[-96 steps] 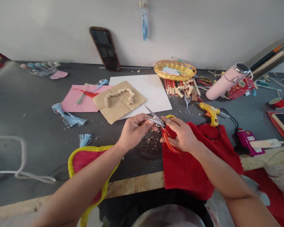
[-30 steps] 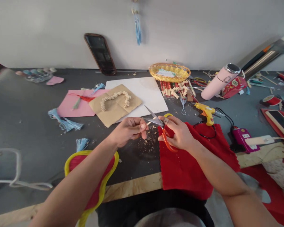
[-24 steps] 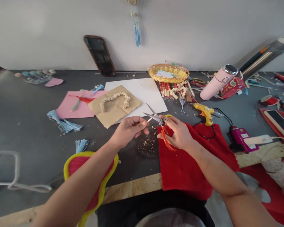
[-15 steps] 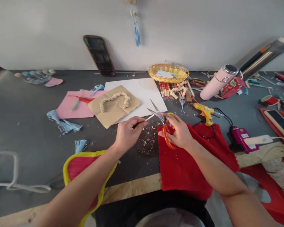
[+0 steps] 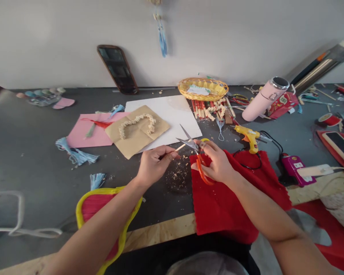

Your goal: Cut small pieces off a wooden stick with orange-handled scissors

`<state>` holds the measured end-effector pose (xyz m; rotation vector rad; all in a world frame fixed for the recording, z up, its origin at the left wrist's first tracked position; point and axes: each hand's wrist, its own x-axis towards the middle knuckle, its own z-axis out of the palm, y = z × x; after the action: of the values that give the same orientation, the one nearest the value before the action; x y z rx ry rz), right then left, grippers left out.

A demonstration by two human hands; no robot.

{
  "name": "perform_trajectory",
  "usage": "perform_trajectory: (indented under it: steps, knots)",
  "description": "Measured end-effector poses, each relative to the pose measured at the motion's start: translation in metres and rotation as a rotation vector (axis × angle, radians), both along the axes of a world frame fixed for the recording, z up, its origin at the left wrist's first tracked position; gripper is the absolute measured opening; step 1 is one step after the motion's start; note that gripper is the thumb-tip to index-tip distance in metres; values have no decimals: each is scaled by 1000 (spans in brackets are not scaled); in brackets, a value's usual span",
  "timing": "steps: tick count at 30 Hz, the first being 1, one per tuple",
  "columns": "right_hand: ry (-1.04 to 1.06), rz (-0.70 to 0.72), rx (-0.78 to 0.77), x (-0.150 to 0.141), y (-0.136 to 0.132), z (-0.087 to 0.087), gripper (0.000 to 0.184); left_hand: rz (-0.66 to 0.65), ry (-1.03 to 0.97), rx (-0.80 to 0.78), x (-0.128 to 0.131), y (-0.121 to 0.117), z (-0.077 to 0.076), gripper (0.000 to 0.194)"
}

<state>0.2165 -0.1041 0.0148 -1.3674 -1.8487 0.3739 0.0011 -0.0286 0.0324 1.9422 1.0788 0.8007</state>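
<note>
My left hand [image 5: 154, 165] pinches a thin pale wooden stick [image 5: 180, 146], whose tip points right toward the blades. My right hand [image 5: 215, 162] grips orange-handled scissors [image 5: 195, 152] with the blades parted, just right of the stick's tip. Both hands hover above the grey table [image 5: 31, 160]. Small wood chips [image 5: 179, 173] lie scattered beneath them. A red cloth [image 5: 232, 198] lies under my right hand and forearm.
Behind the hands lie a white board [image 5: 174, 114], brown paper with a curved string of pale pieces [image 5: 136, 124] and pink paper [image 5: 88, 128]. A yellow basket [image 5: 203, 88], wooden sticks [image 5: 206, 109], yellow glue gun [image 5: 248, 135] and pink bottle [image 5: 263, 100] stand at right. Blue tassels [image 5: 74, 154] lie left.
My left hand pushed the stick out toward the scissors, so more of it shows. The scissor blades opened. The camera view drifted slightly.
</note>
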Motion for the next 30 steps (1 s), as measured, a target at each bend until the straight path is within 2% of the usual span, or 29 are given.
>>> perform_trajectory:
  steps: [8, 14, 19, 26, 30]
  knots:
    - [-52, -24, -25, 0, -1, 3, 66, -30, -32, -72, -1, 3, -2, 23]
    - [-11, 39, -46, 1, -1, 1, 73, -151, -180, -246, -2, 6, -3, 31]
    - [0, 78, -46, 1, -1, 2, 72, -235, -209, -338, -5, 10, -1, 38]
    - [34, 86, -65, 0, -2, 4, 68, -195, -138, -320, -9, 12, -10, 35]
    - [5, 73, -56, 1, -2, 4, 67, -166, -107, -243, -5, 8, -7, 33]
